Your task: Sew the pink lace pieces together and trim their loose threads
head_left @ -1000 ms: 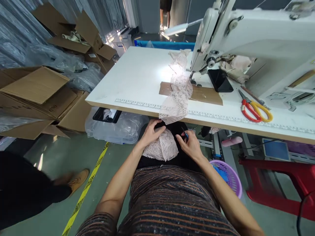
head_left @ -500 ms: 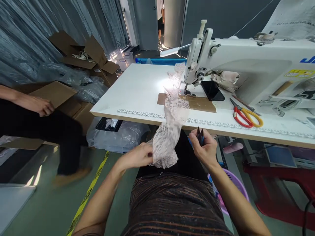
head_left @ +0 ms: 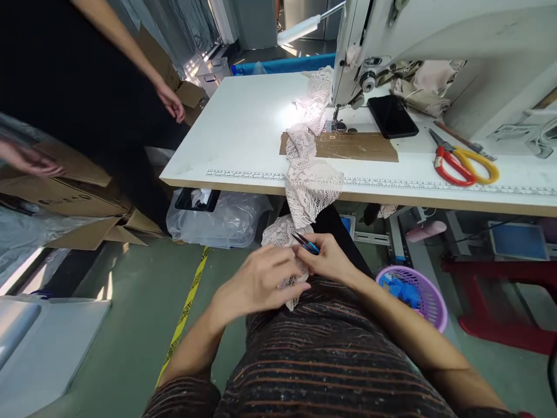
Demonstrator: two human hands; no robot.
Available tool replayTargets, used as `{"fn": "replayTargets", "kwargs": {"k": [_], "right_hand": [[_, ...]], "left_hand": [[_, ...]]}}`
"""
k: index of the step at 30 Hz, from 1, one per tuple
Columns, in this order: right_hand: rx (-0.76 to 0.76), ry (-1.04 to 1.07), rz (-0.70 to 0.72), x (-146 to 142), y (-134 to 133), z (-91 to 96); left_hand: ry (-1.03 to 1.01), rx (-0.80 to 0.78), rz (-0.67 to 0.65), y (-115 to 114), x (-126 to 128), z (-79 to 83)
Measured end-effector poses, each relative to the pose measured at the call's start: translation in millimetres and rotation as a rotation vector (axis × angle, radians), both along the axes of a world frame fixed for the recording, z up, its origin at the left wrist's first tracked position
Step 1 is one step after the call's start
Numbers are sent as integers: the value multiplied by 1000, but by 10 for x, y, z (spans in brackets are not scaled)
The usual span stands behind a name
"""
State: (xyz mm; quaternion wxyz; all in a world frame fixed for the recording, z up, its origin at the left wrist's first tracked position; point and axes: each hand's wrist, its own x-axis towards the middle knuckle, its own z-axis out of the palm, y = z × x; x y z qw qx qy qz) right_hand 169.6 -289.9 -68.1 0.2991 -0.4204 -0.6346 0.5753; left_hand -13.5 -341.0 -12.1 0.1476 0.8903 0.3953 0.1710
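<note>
A long strip of pale pink lace (head_left: 311,183) runs from beside the sewing machine (head_left: 348,81), over the table's front edge and down to my lap. My right hand (head_left: 331,259) is closed round small thread snips (head_left: 308,244) with dark blades and blue on the handle; its fingertips touch the lace. Over the lace's lower end, my left hand (head_left: 259,283) has its fingers stretched out and its thumb apart. It covers part of the lace and lies close against the right hand's fingertips.
On the white table (head_left: 243,128) are a brown cardboard strip (head_left: 357,146), a black phone (head_left: 393,116) and red-and-yellow-handled scissors (head_left: 465,165). A purple basket (head_left: 429,296) stands below right. At left, a person in black (head_left: 100,87) stands near cardboard boxes (head_left: 82,197).
My right hand has moved left with the snips to the lace. My left hand has loosened from the lace, its fingers now stretched. The person at left has come nearer the table.
</note>
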Motion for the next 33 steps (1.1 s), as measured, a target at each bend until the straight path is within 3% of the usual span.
{"fn": "replayTargets", "kwargs": {"k": [2, 4, 5, 8, 10, 13, 17, 20, 27, 33], "right_hand": [[-7, 50, 24, 28, -3, -14], [7, 79, 51, 58, -1, -4], [21, 89, 58, 68, -1, 4], [79, 93, 58, 84, -5, 19], [135, 79, 50, 98, -8, 6], [191, 31, 63, 149, 1, -42], [180, -60, 34, 226, 66, -108], [200, -89, -30, 226, 146, -140], [235, -180, 16, 99, 241, -184], [252, -153, 48, 15, 277, -165]], "left_hand": [[-197, -93, 80, 187, -60, -101], [-377, -161, 253, 418, -124, -219], [-455, -244, 262, 530, -136, -288], [-742, -643, 123, 750, -52, -510], [-932, -862, 83, 774, 64, -632], [-1099, -1006, 155, 693, 175, -710], [-1128, -970, 397, 583, 105, -656], [-1072, -910, 484, 548, 12, -592], [-943, -827, 500, 506, -43, -482], [-953, -772, 488, 495, -51, -494]]}}
